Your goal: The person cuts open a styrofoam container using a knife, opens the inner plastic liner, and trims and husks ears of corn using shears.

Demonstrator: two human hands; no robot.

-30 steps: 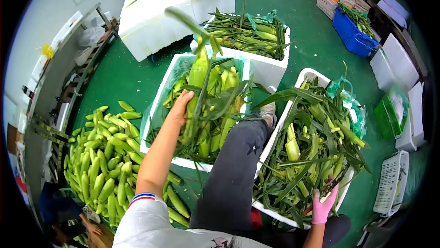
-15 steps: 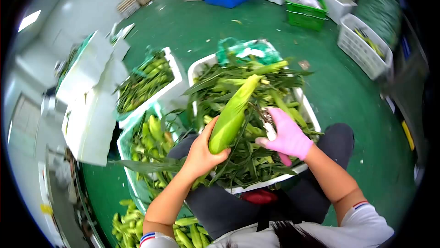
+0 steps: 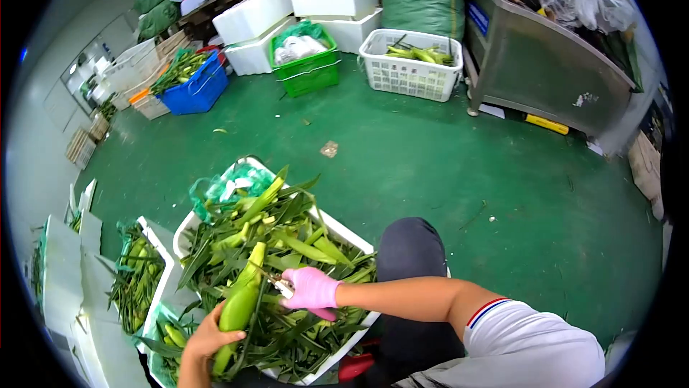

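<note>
My left hand (image 3: 206, 339), bare, is wrapped round a green ear of corn (image 3: 242, 303) in its husk, which tilts with its pale stalk end up and away. In a pink glove, my right hand (image 3: 313, 289) grips pruning shears (image 3: 284, 287) with white handles. Their metal tip points toward the upper part of the ear; whether it touches cannot be made out. Below both hands stands a white foam box (image 3: 344, 227) heaped with husk leaves (image 3: 294, 323) and cut stalk pieces.
More foam boxes with corn and leaves stand at left, near a white foam panel (image 3: 64, 273). Across the green floor (image 3: 430, 158) are a blue crate (image 3: 197, 90), a green crate (image 3: 308, 76), a white basket (image 3: 409, 79) and a metal table (image 3: 545, 65).
The view has swung to the right, so the box and hands appear lower left. Both hands keep their holds on the corn and the shears.
</note>
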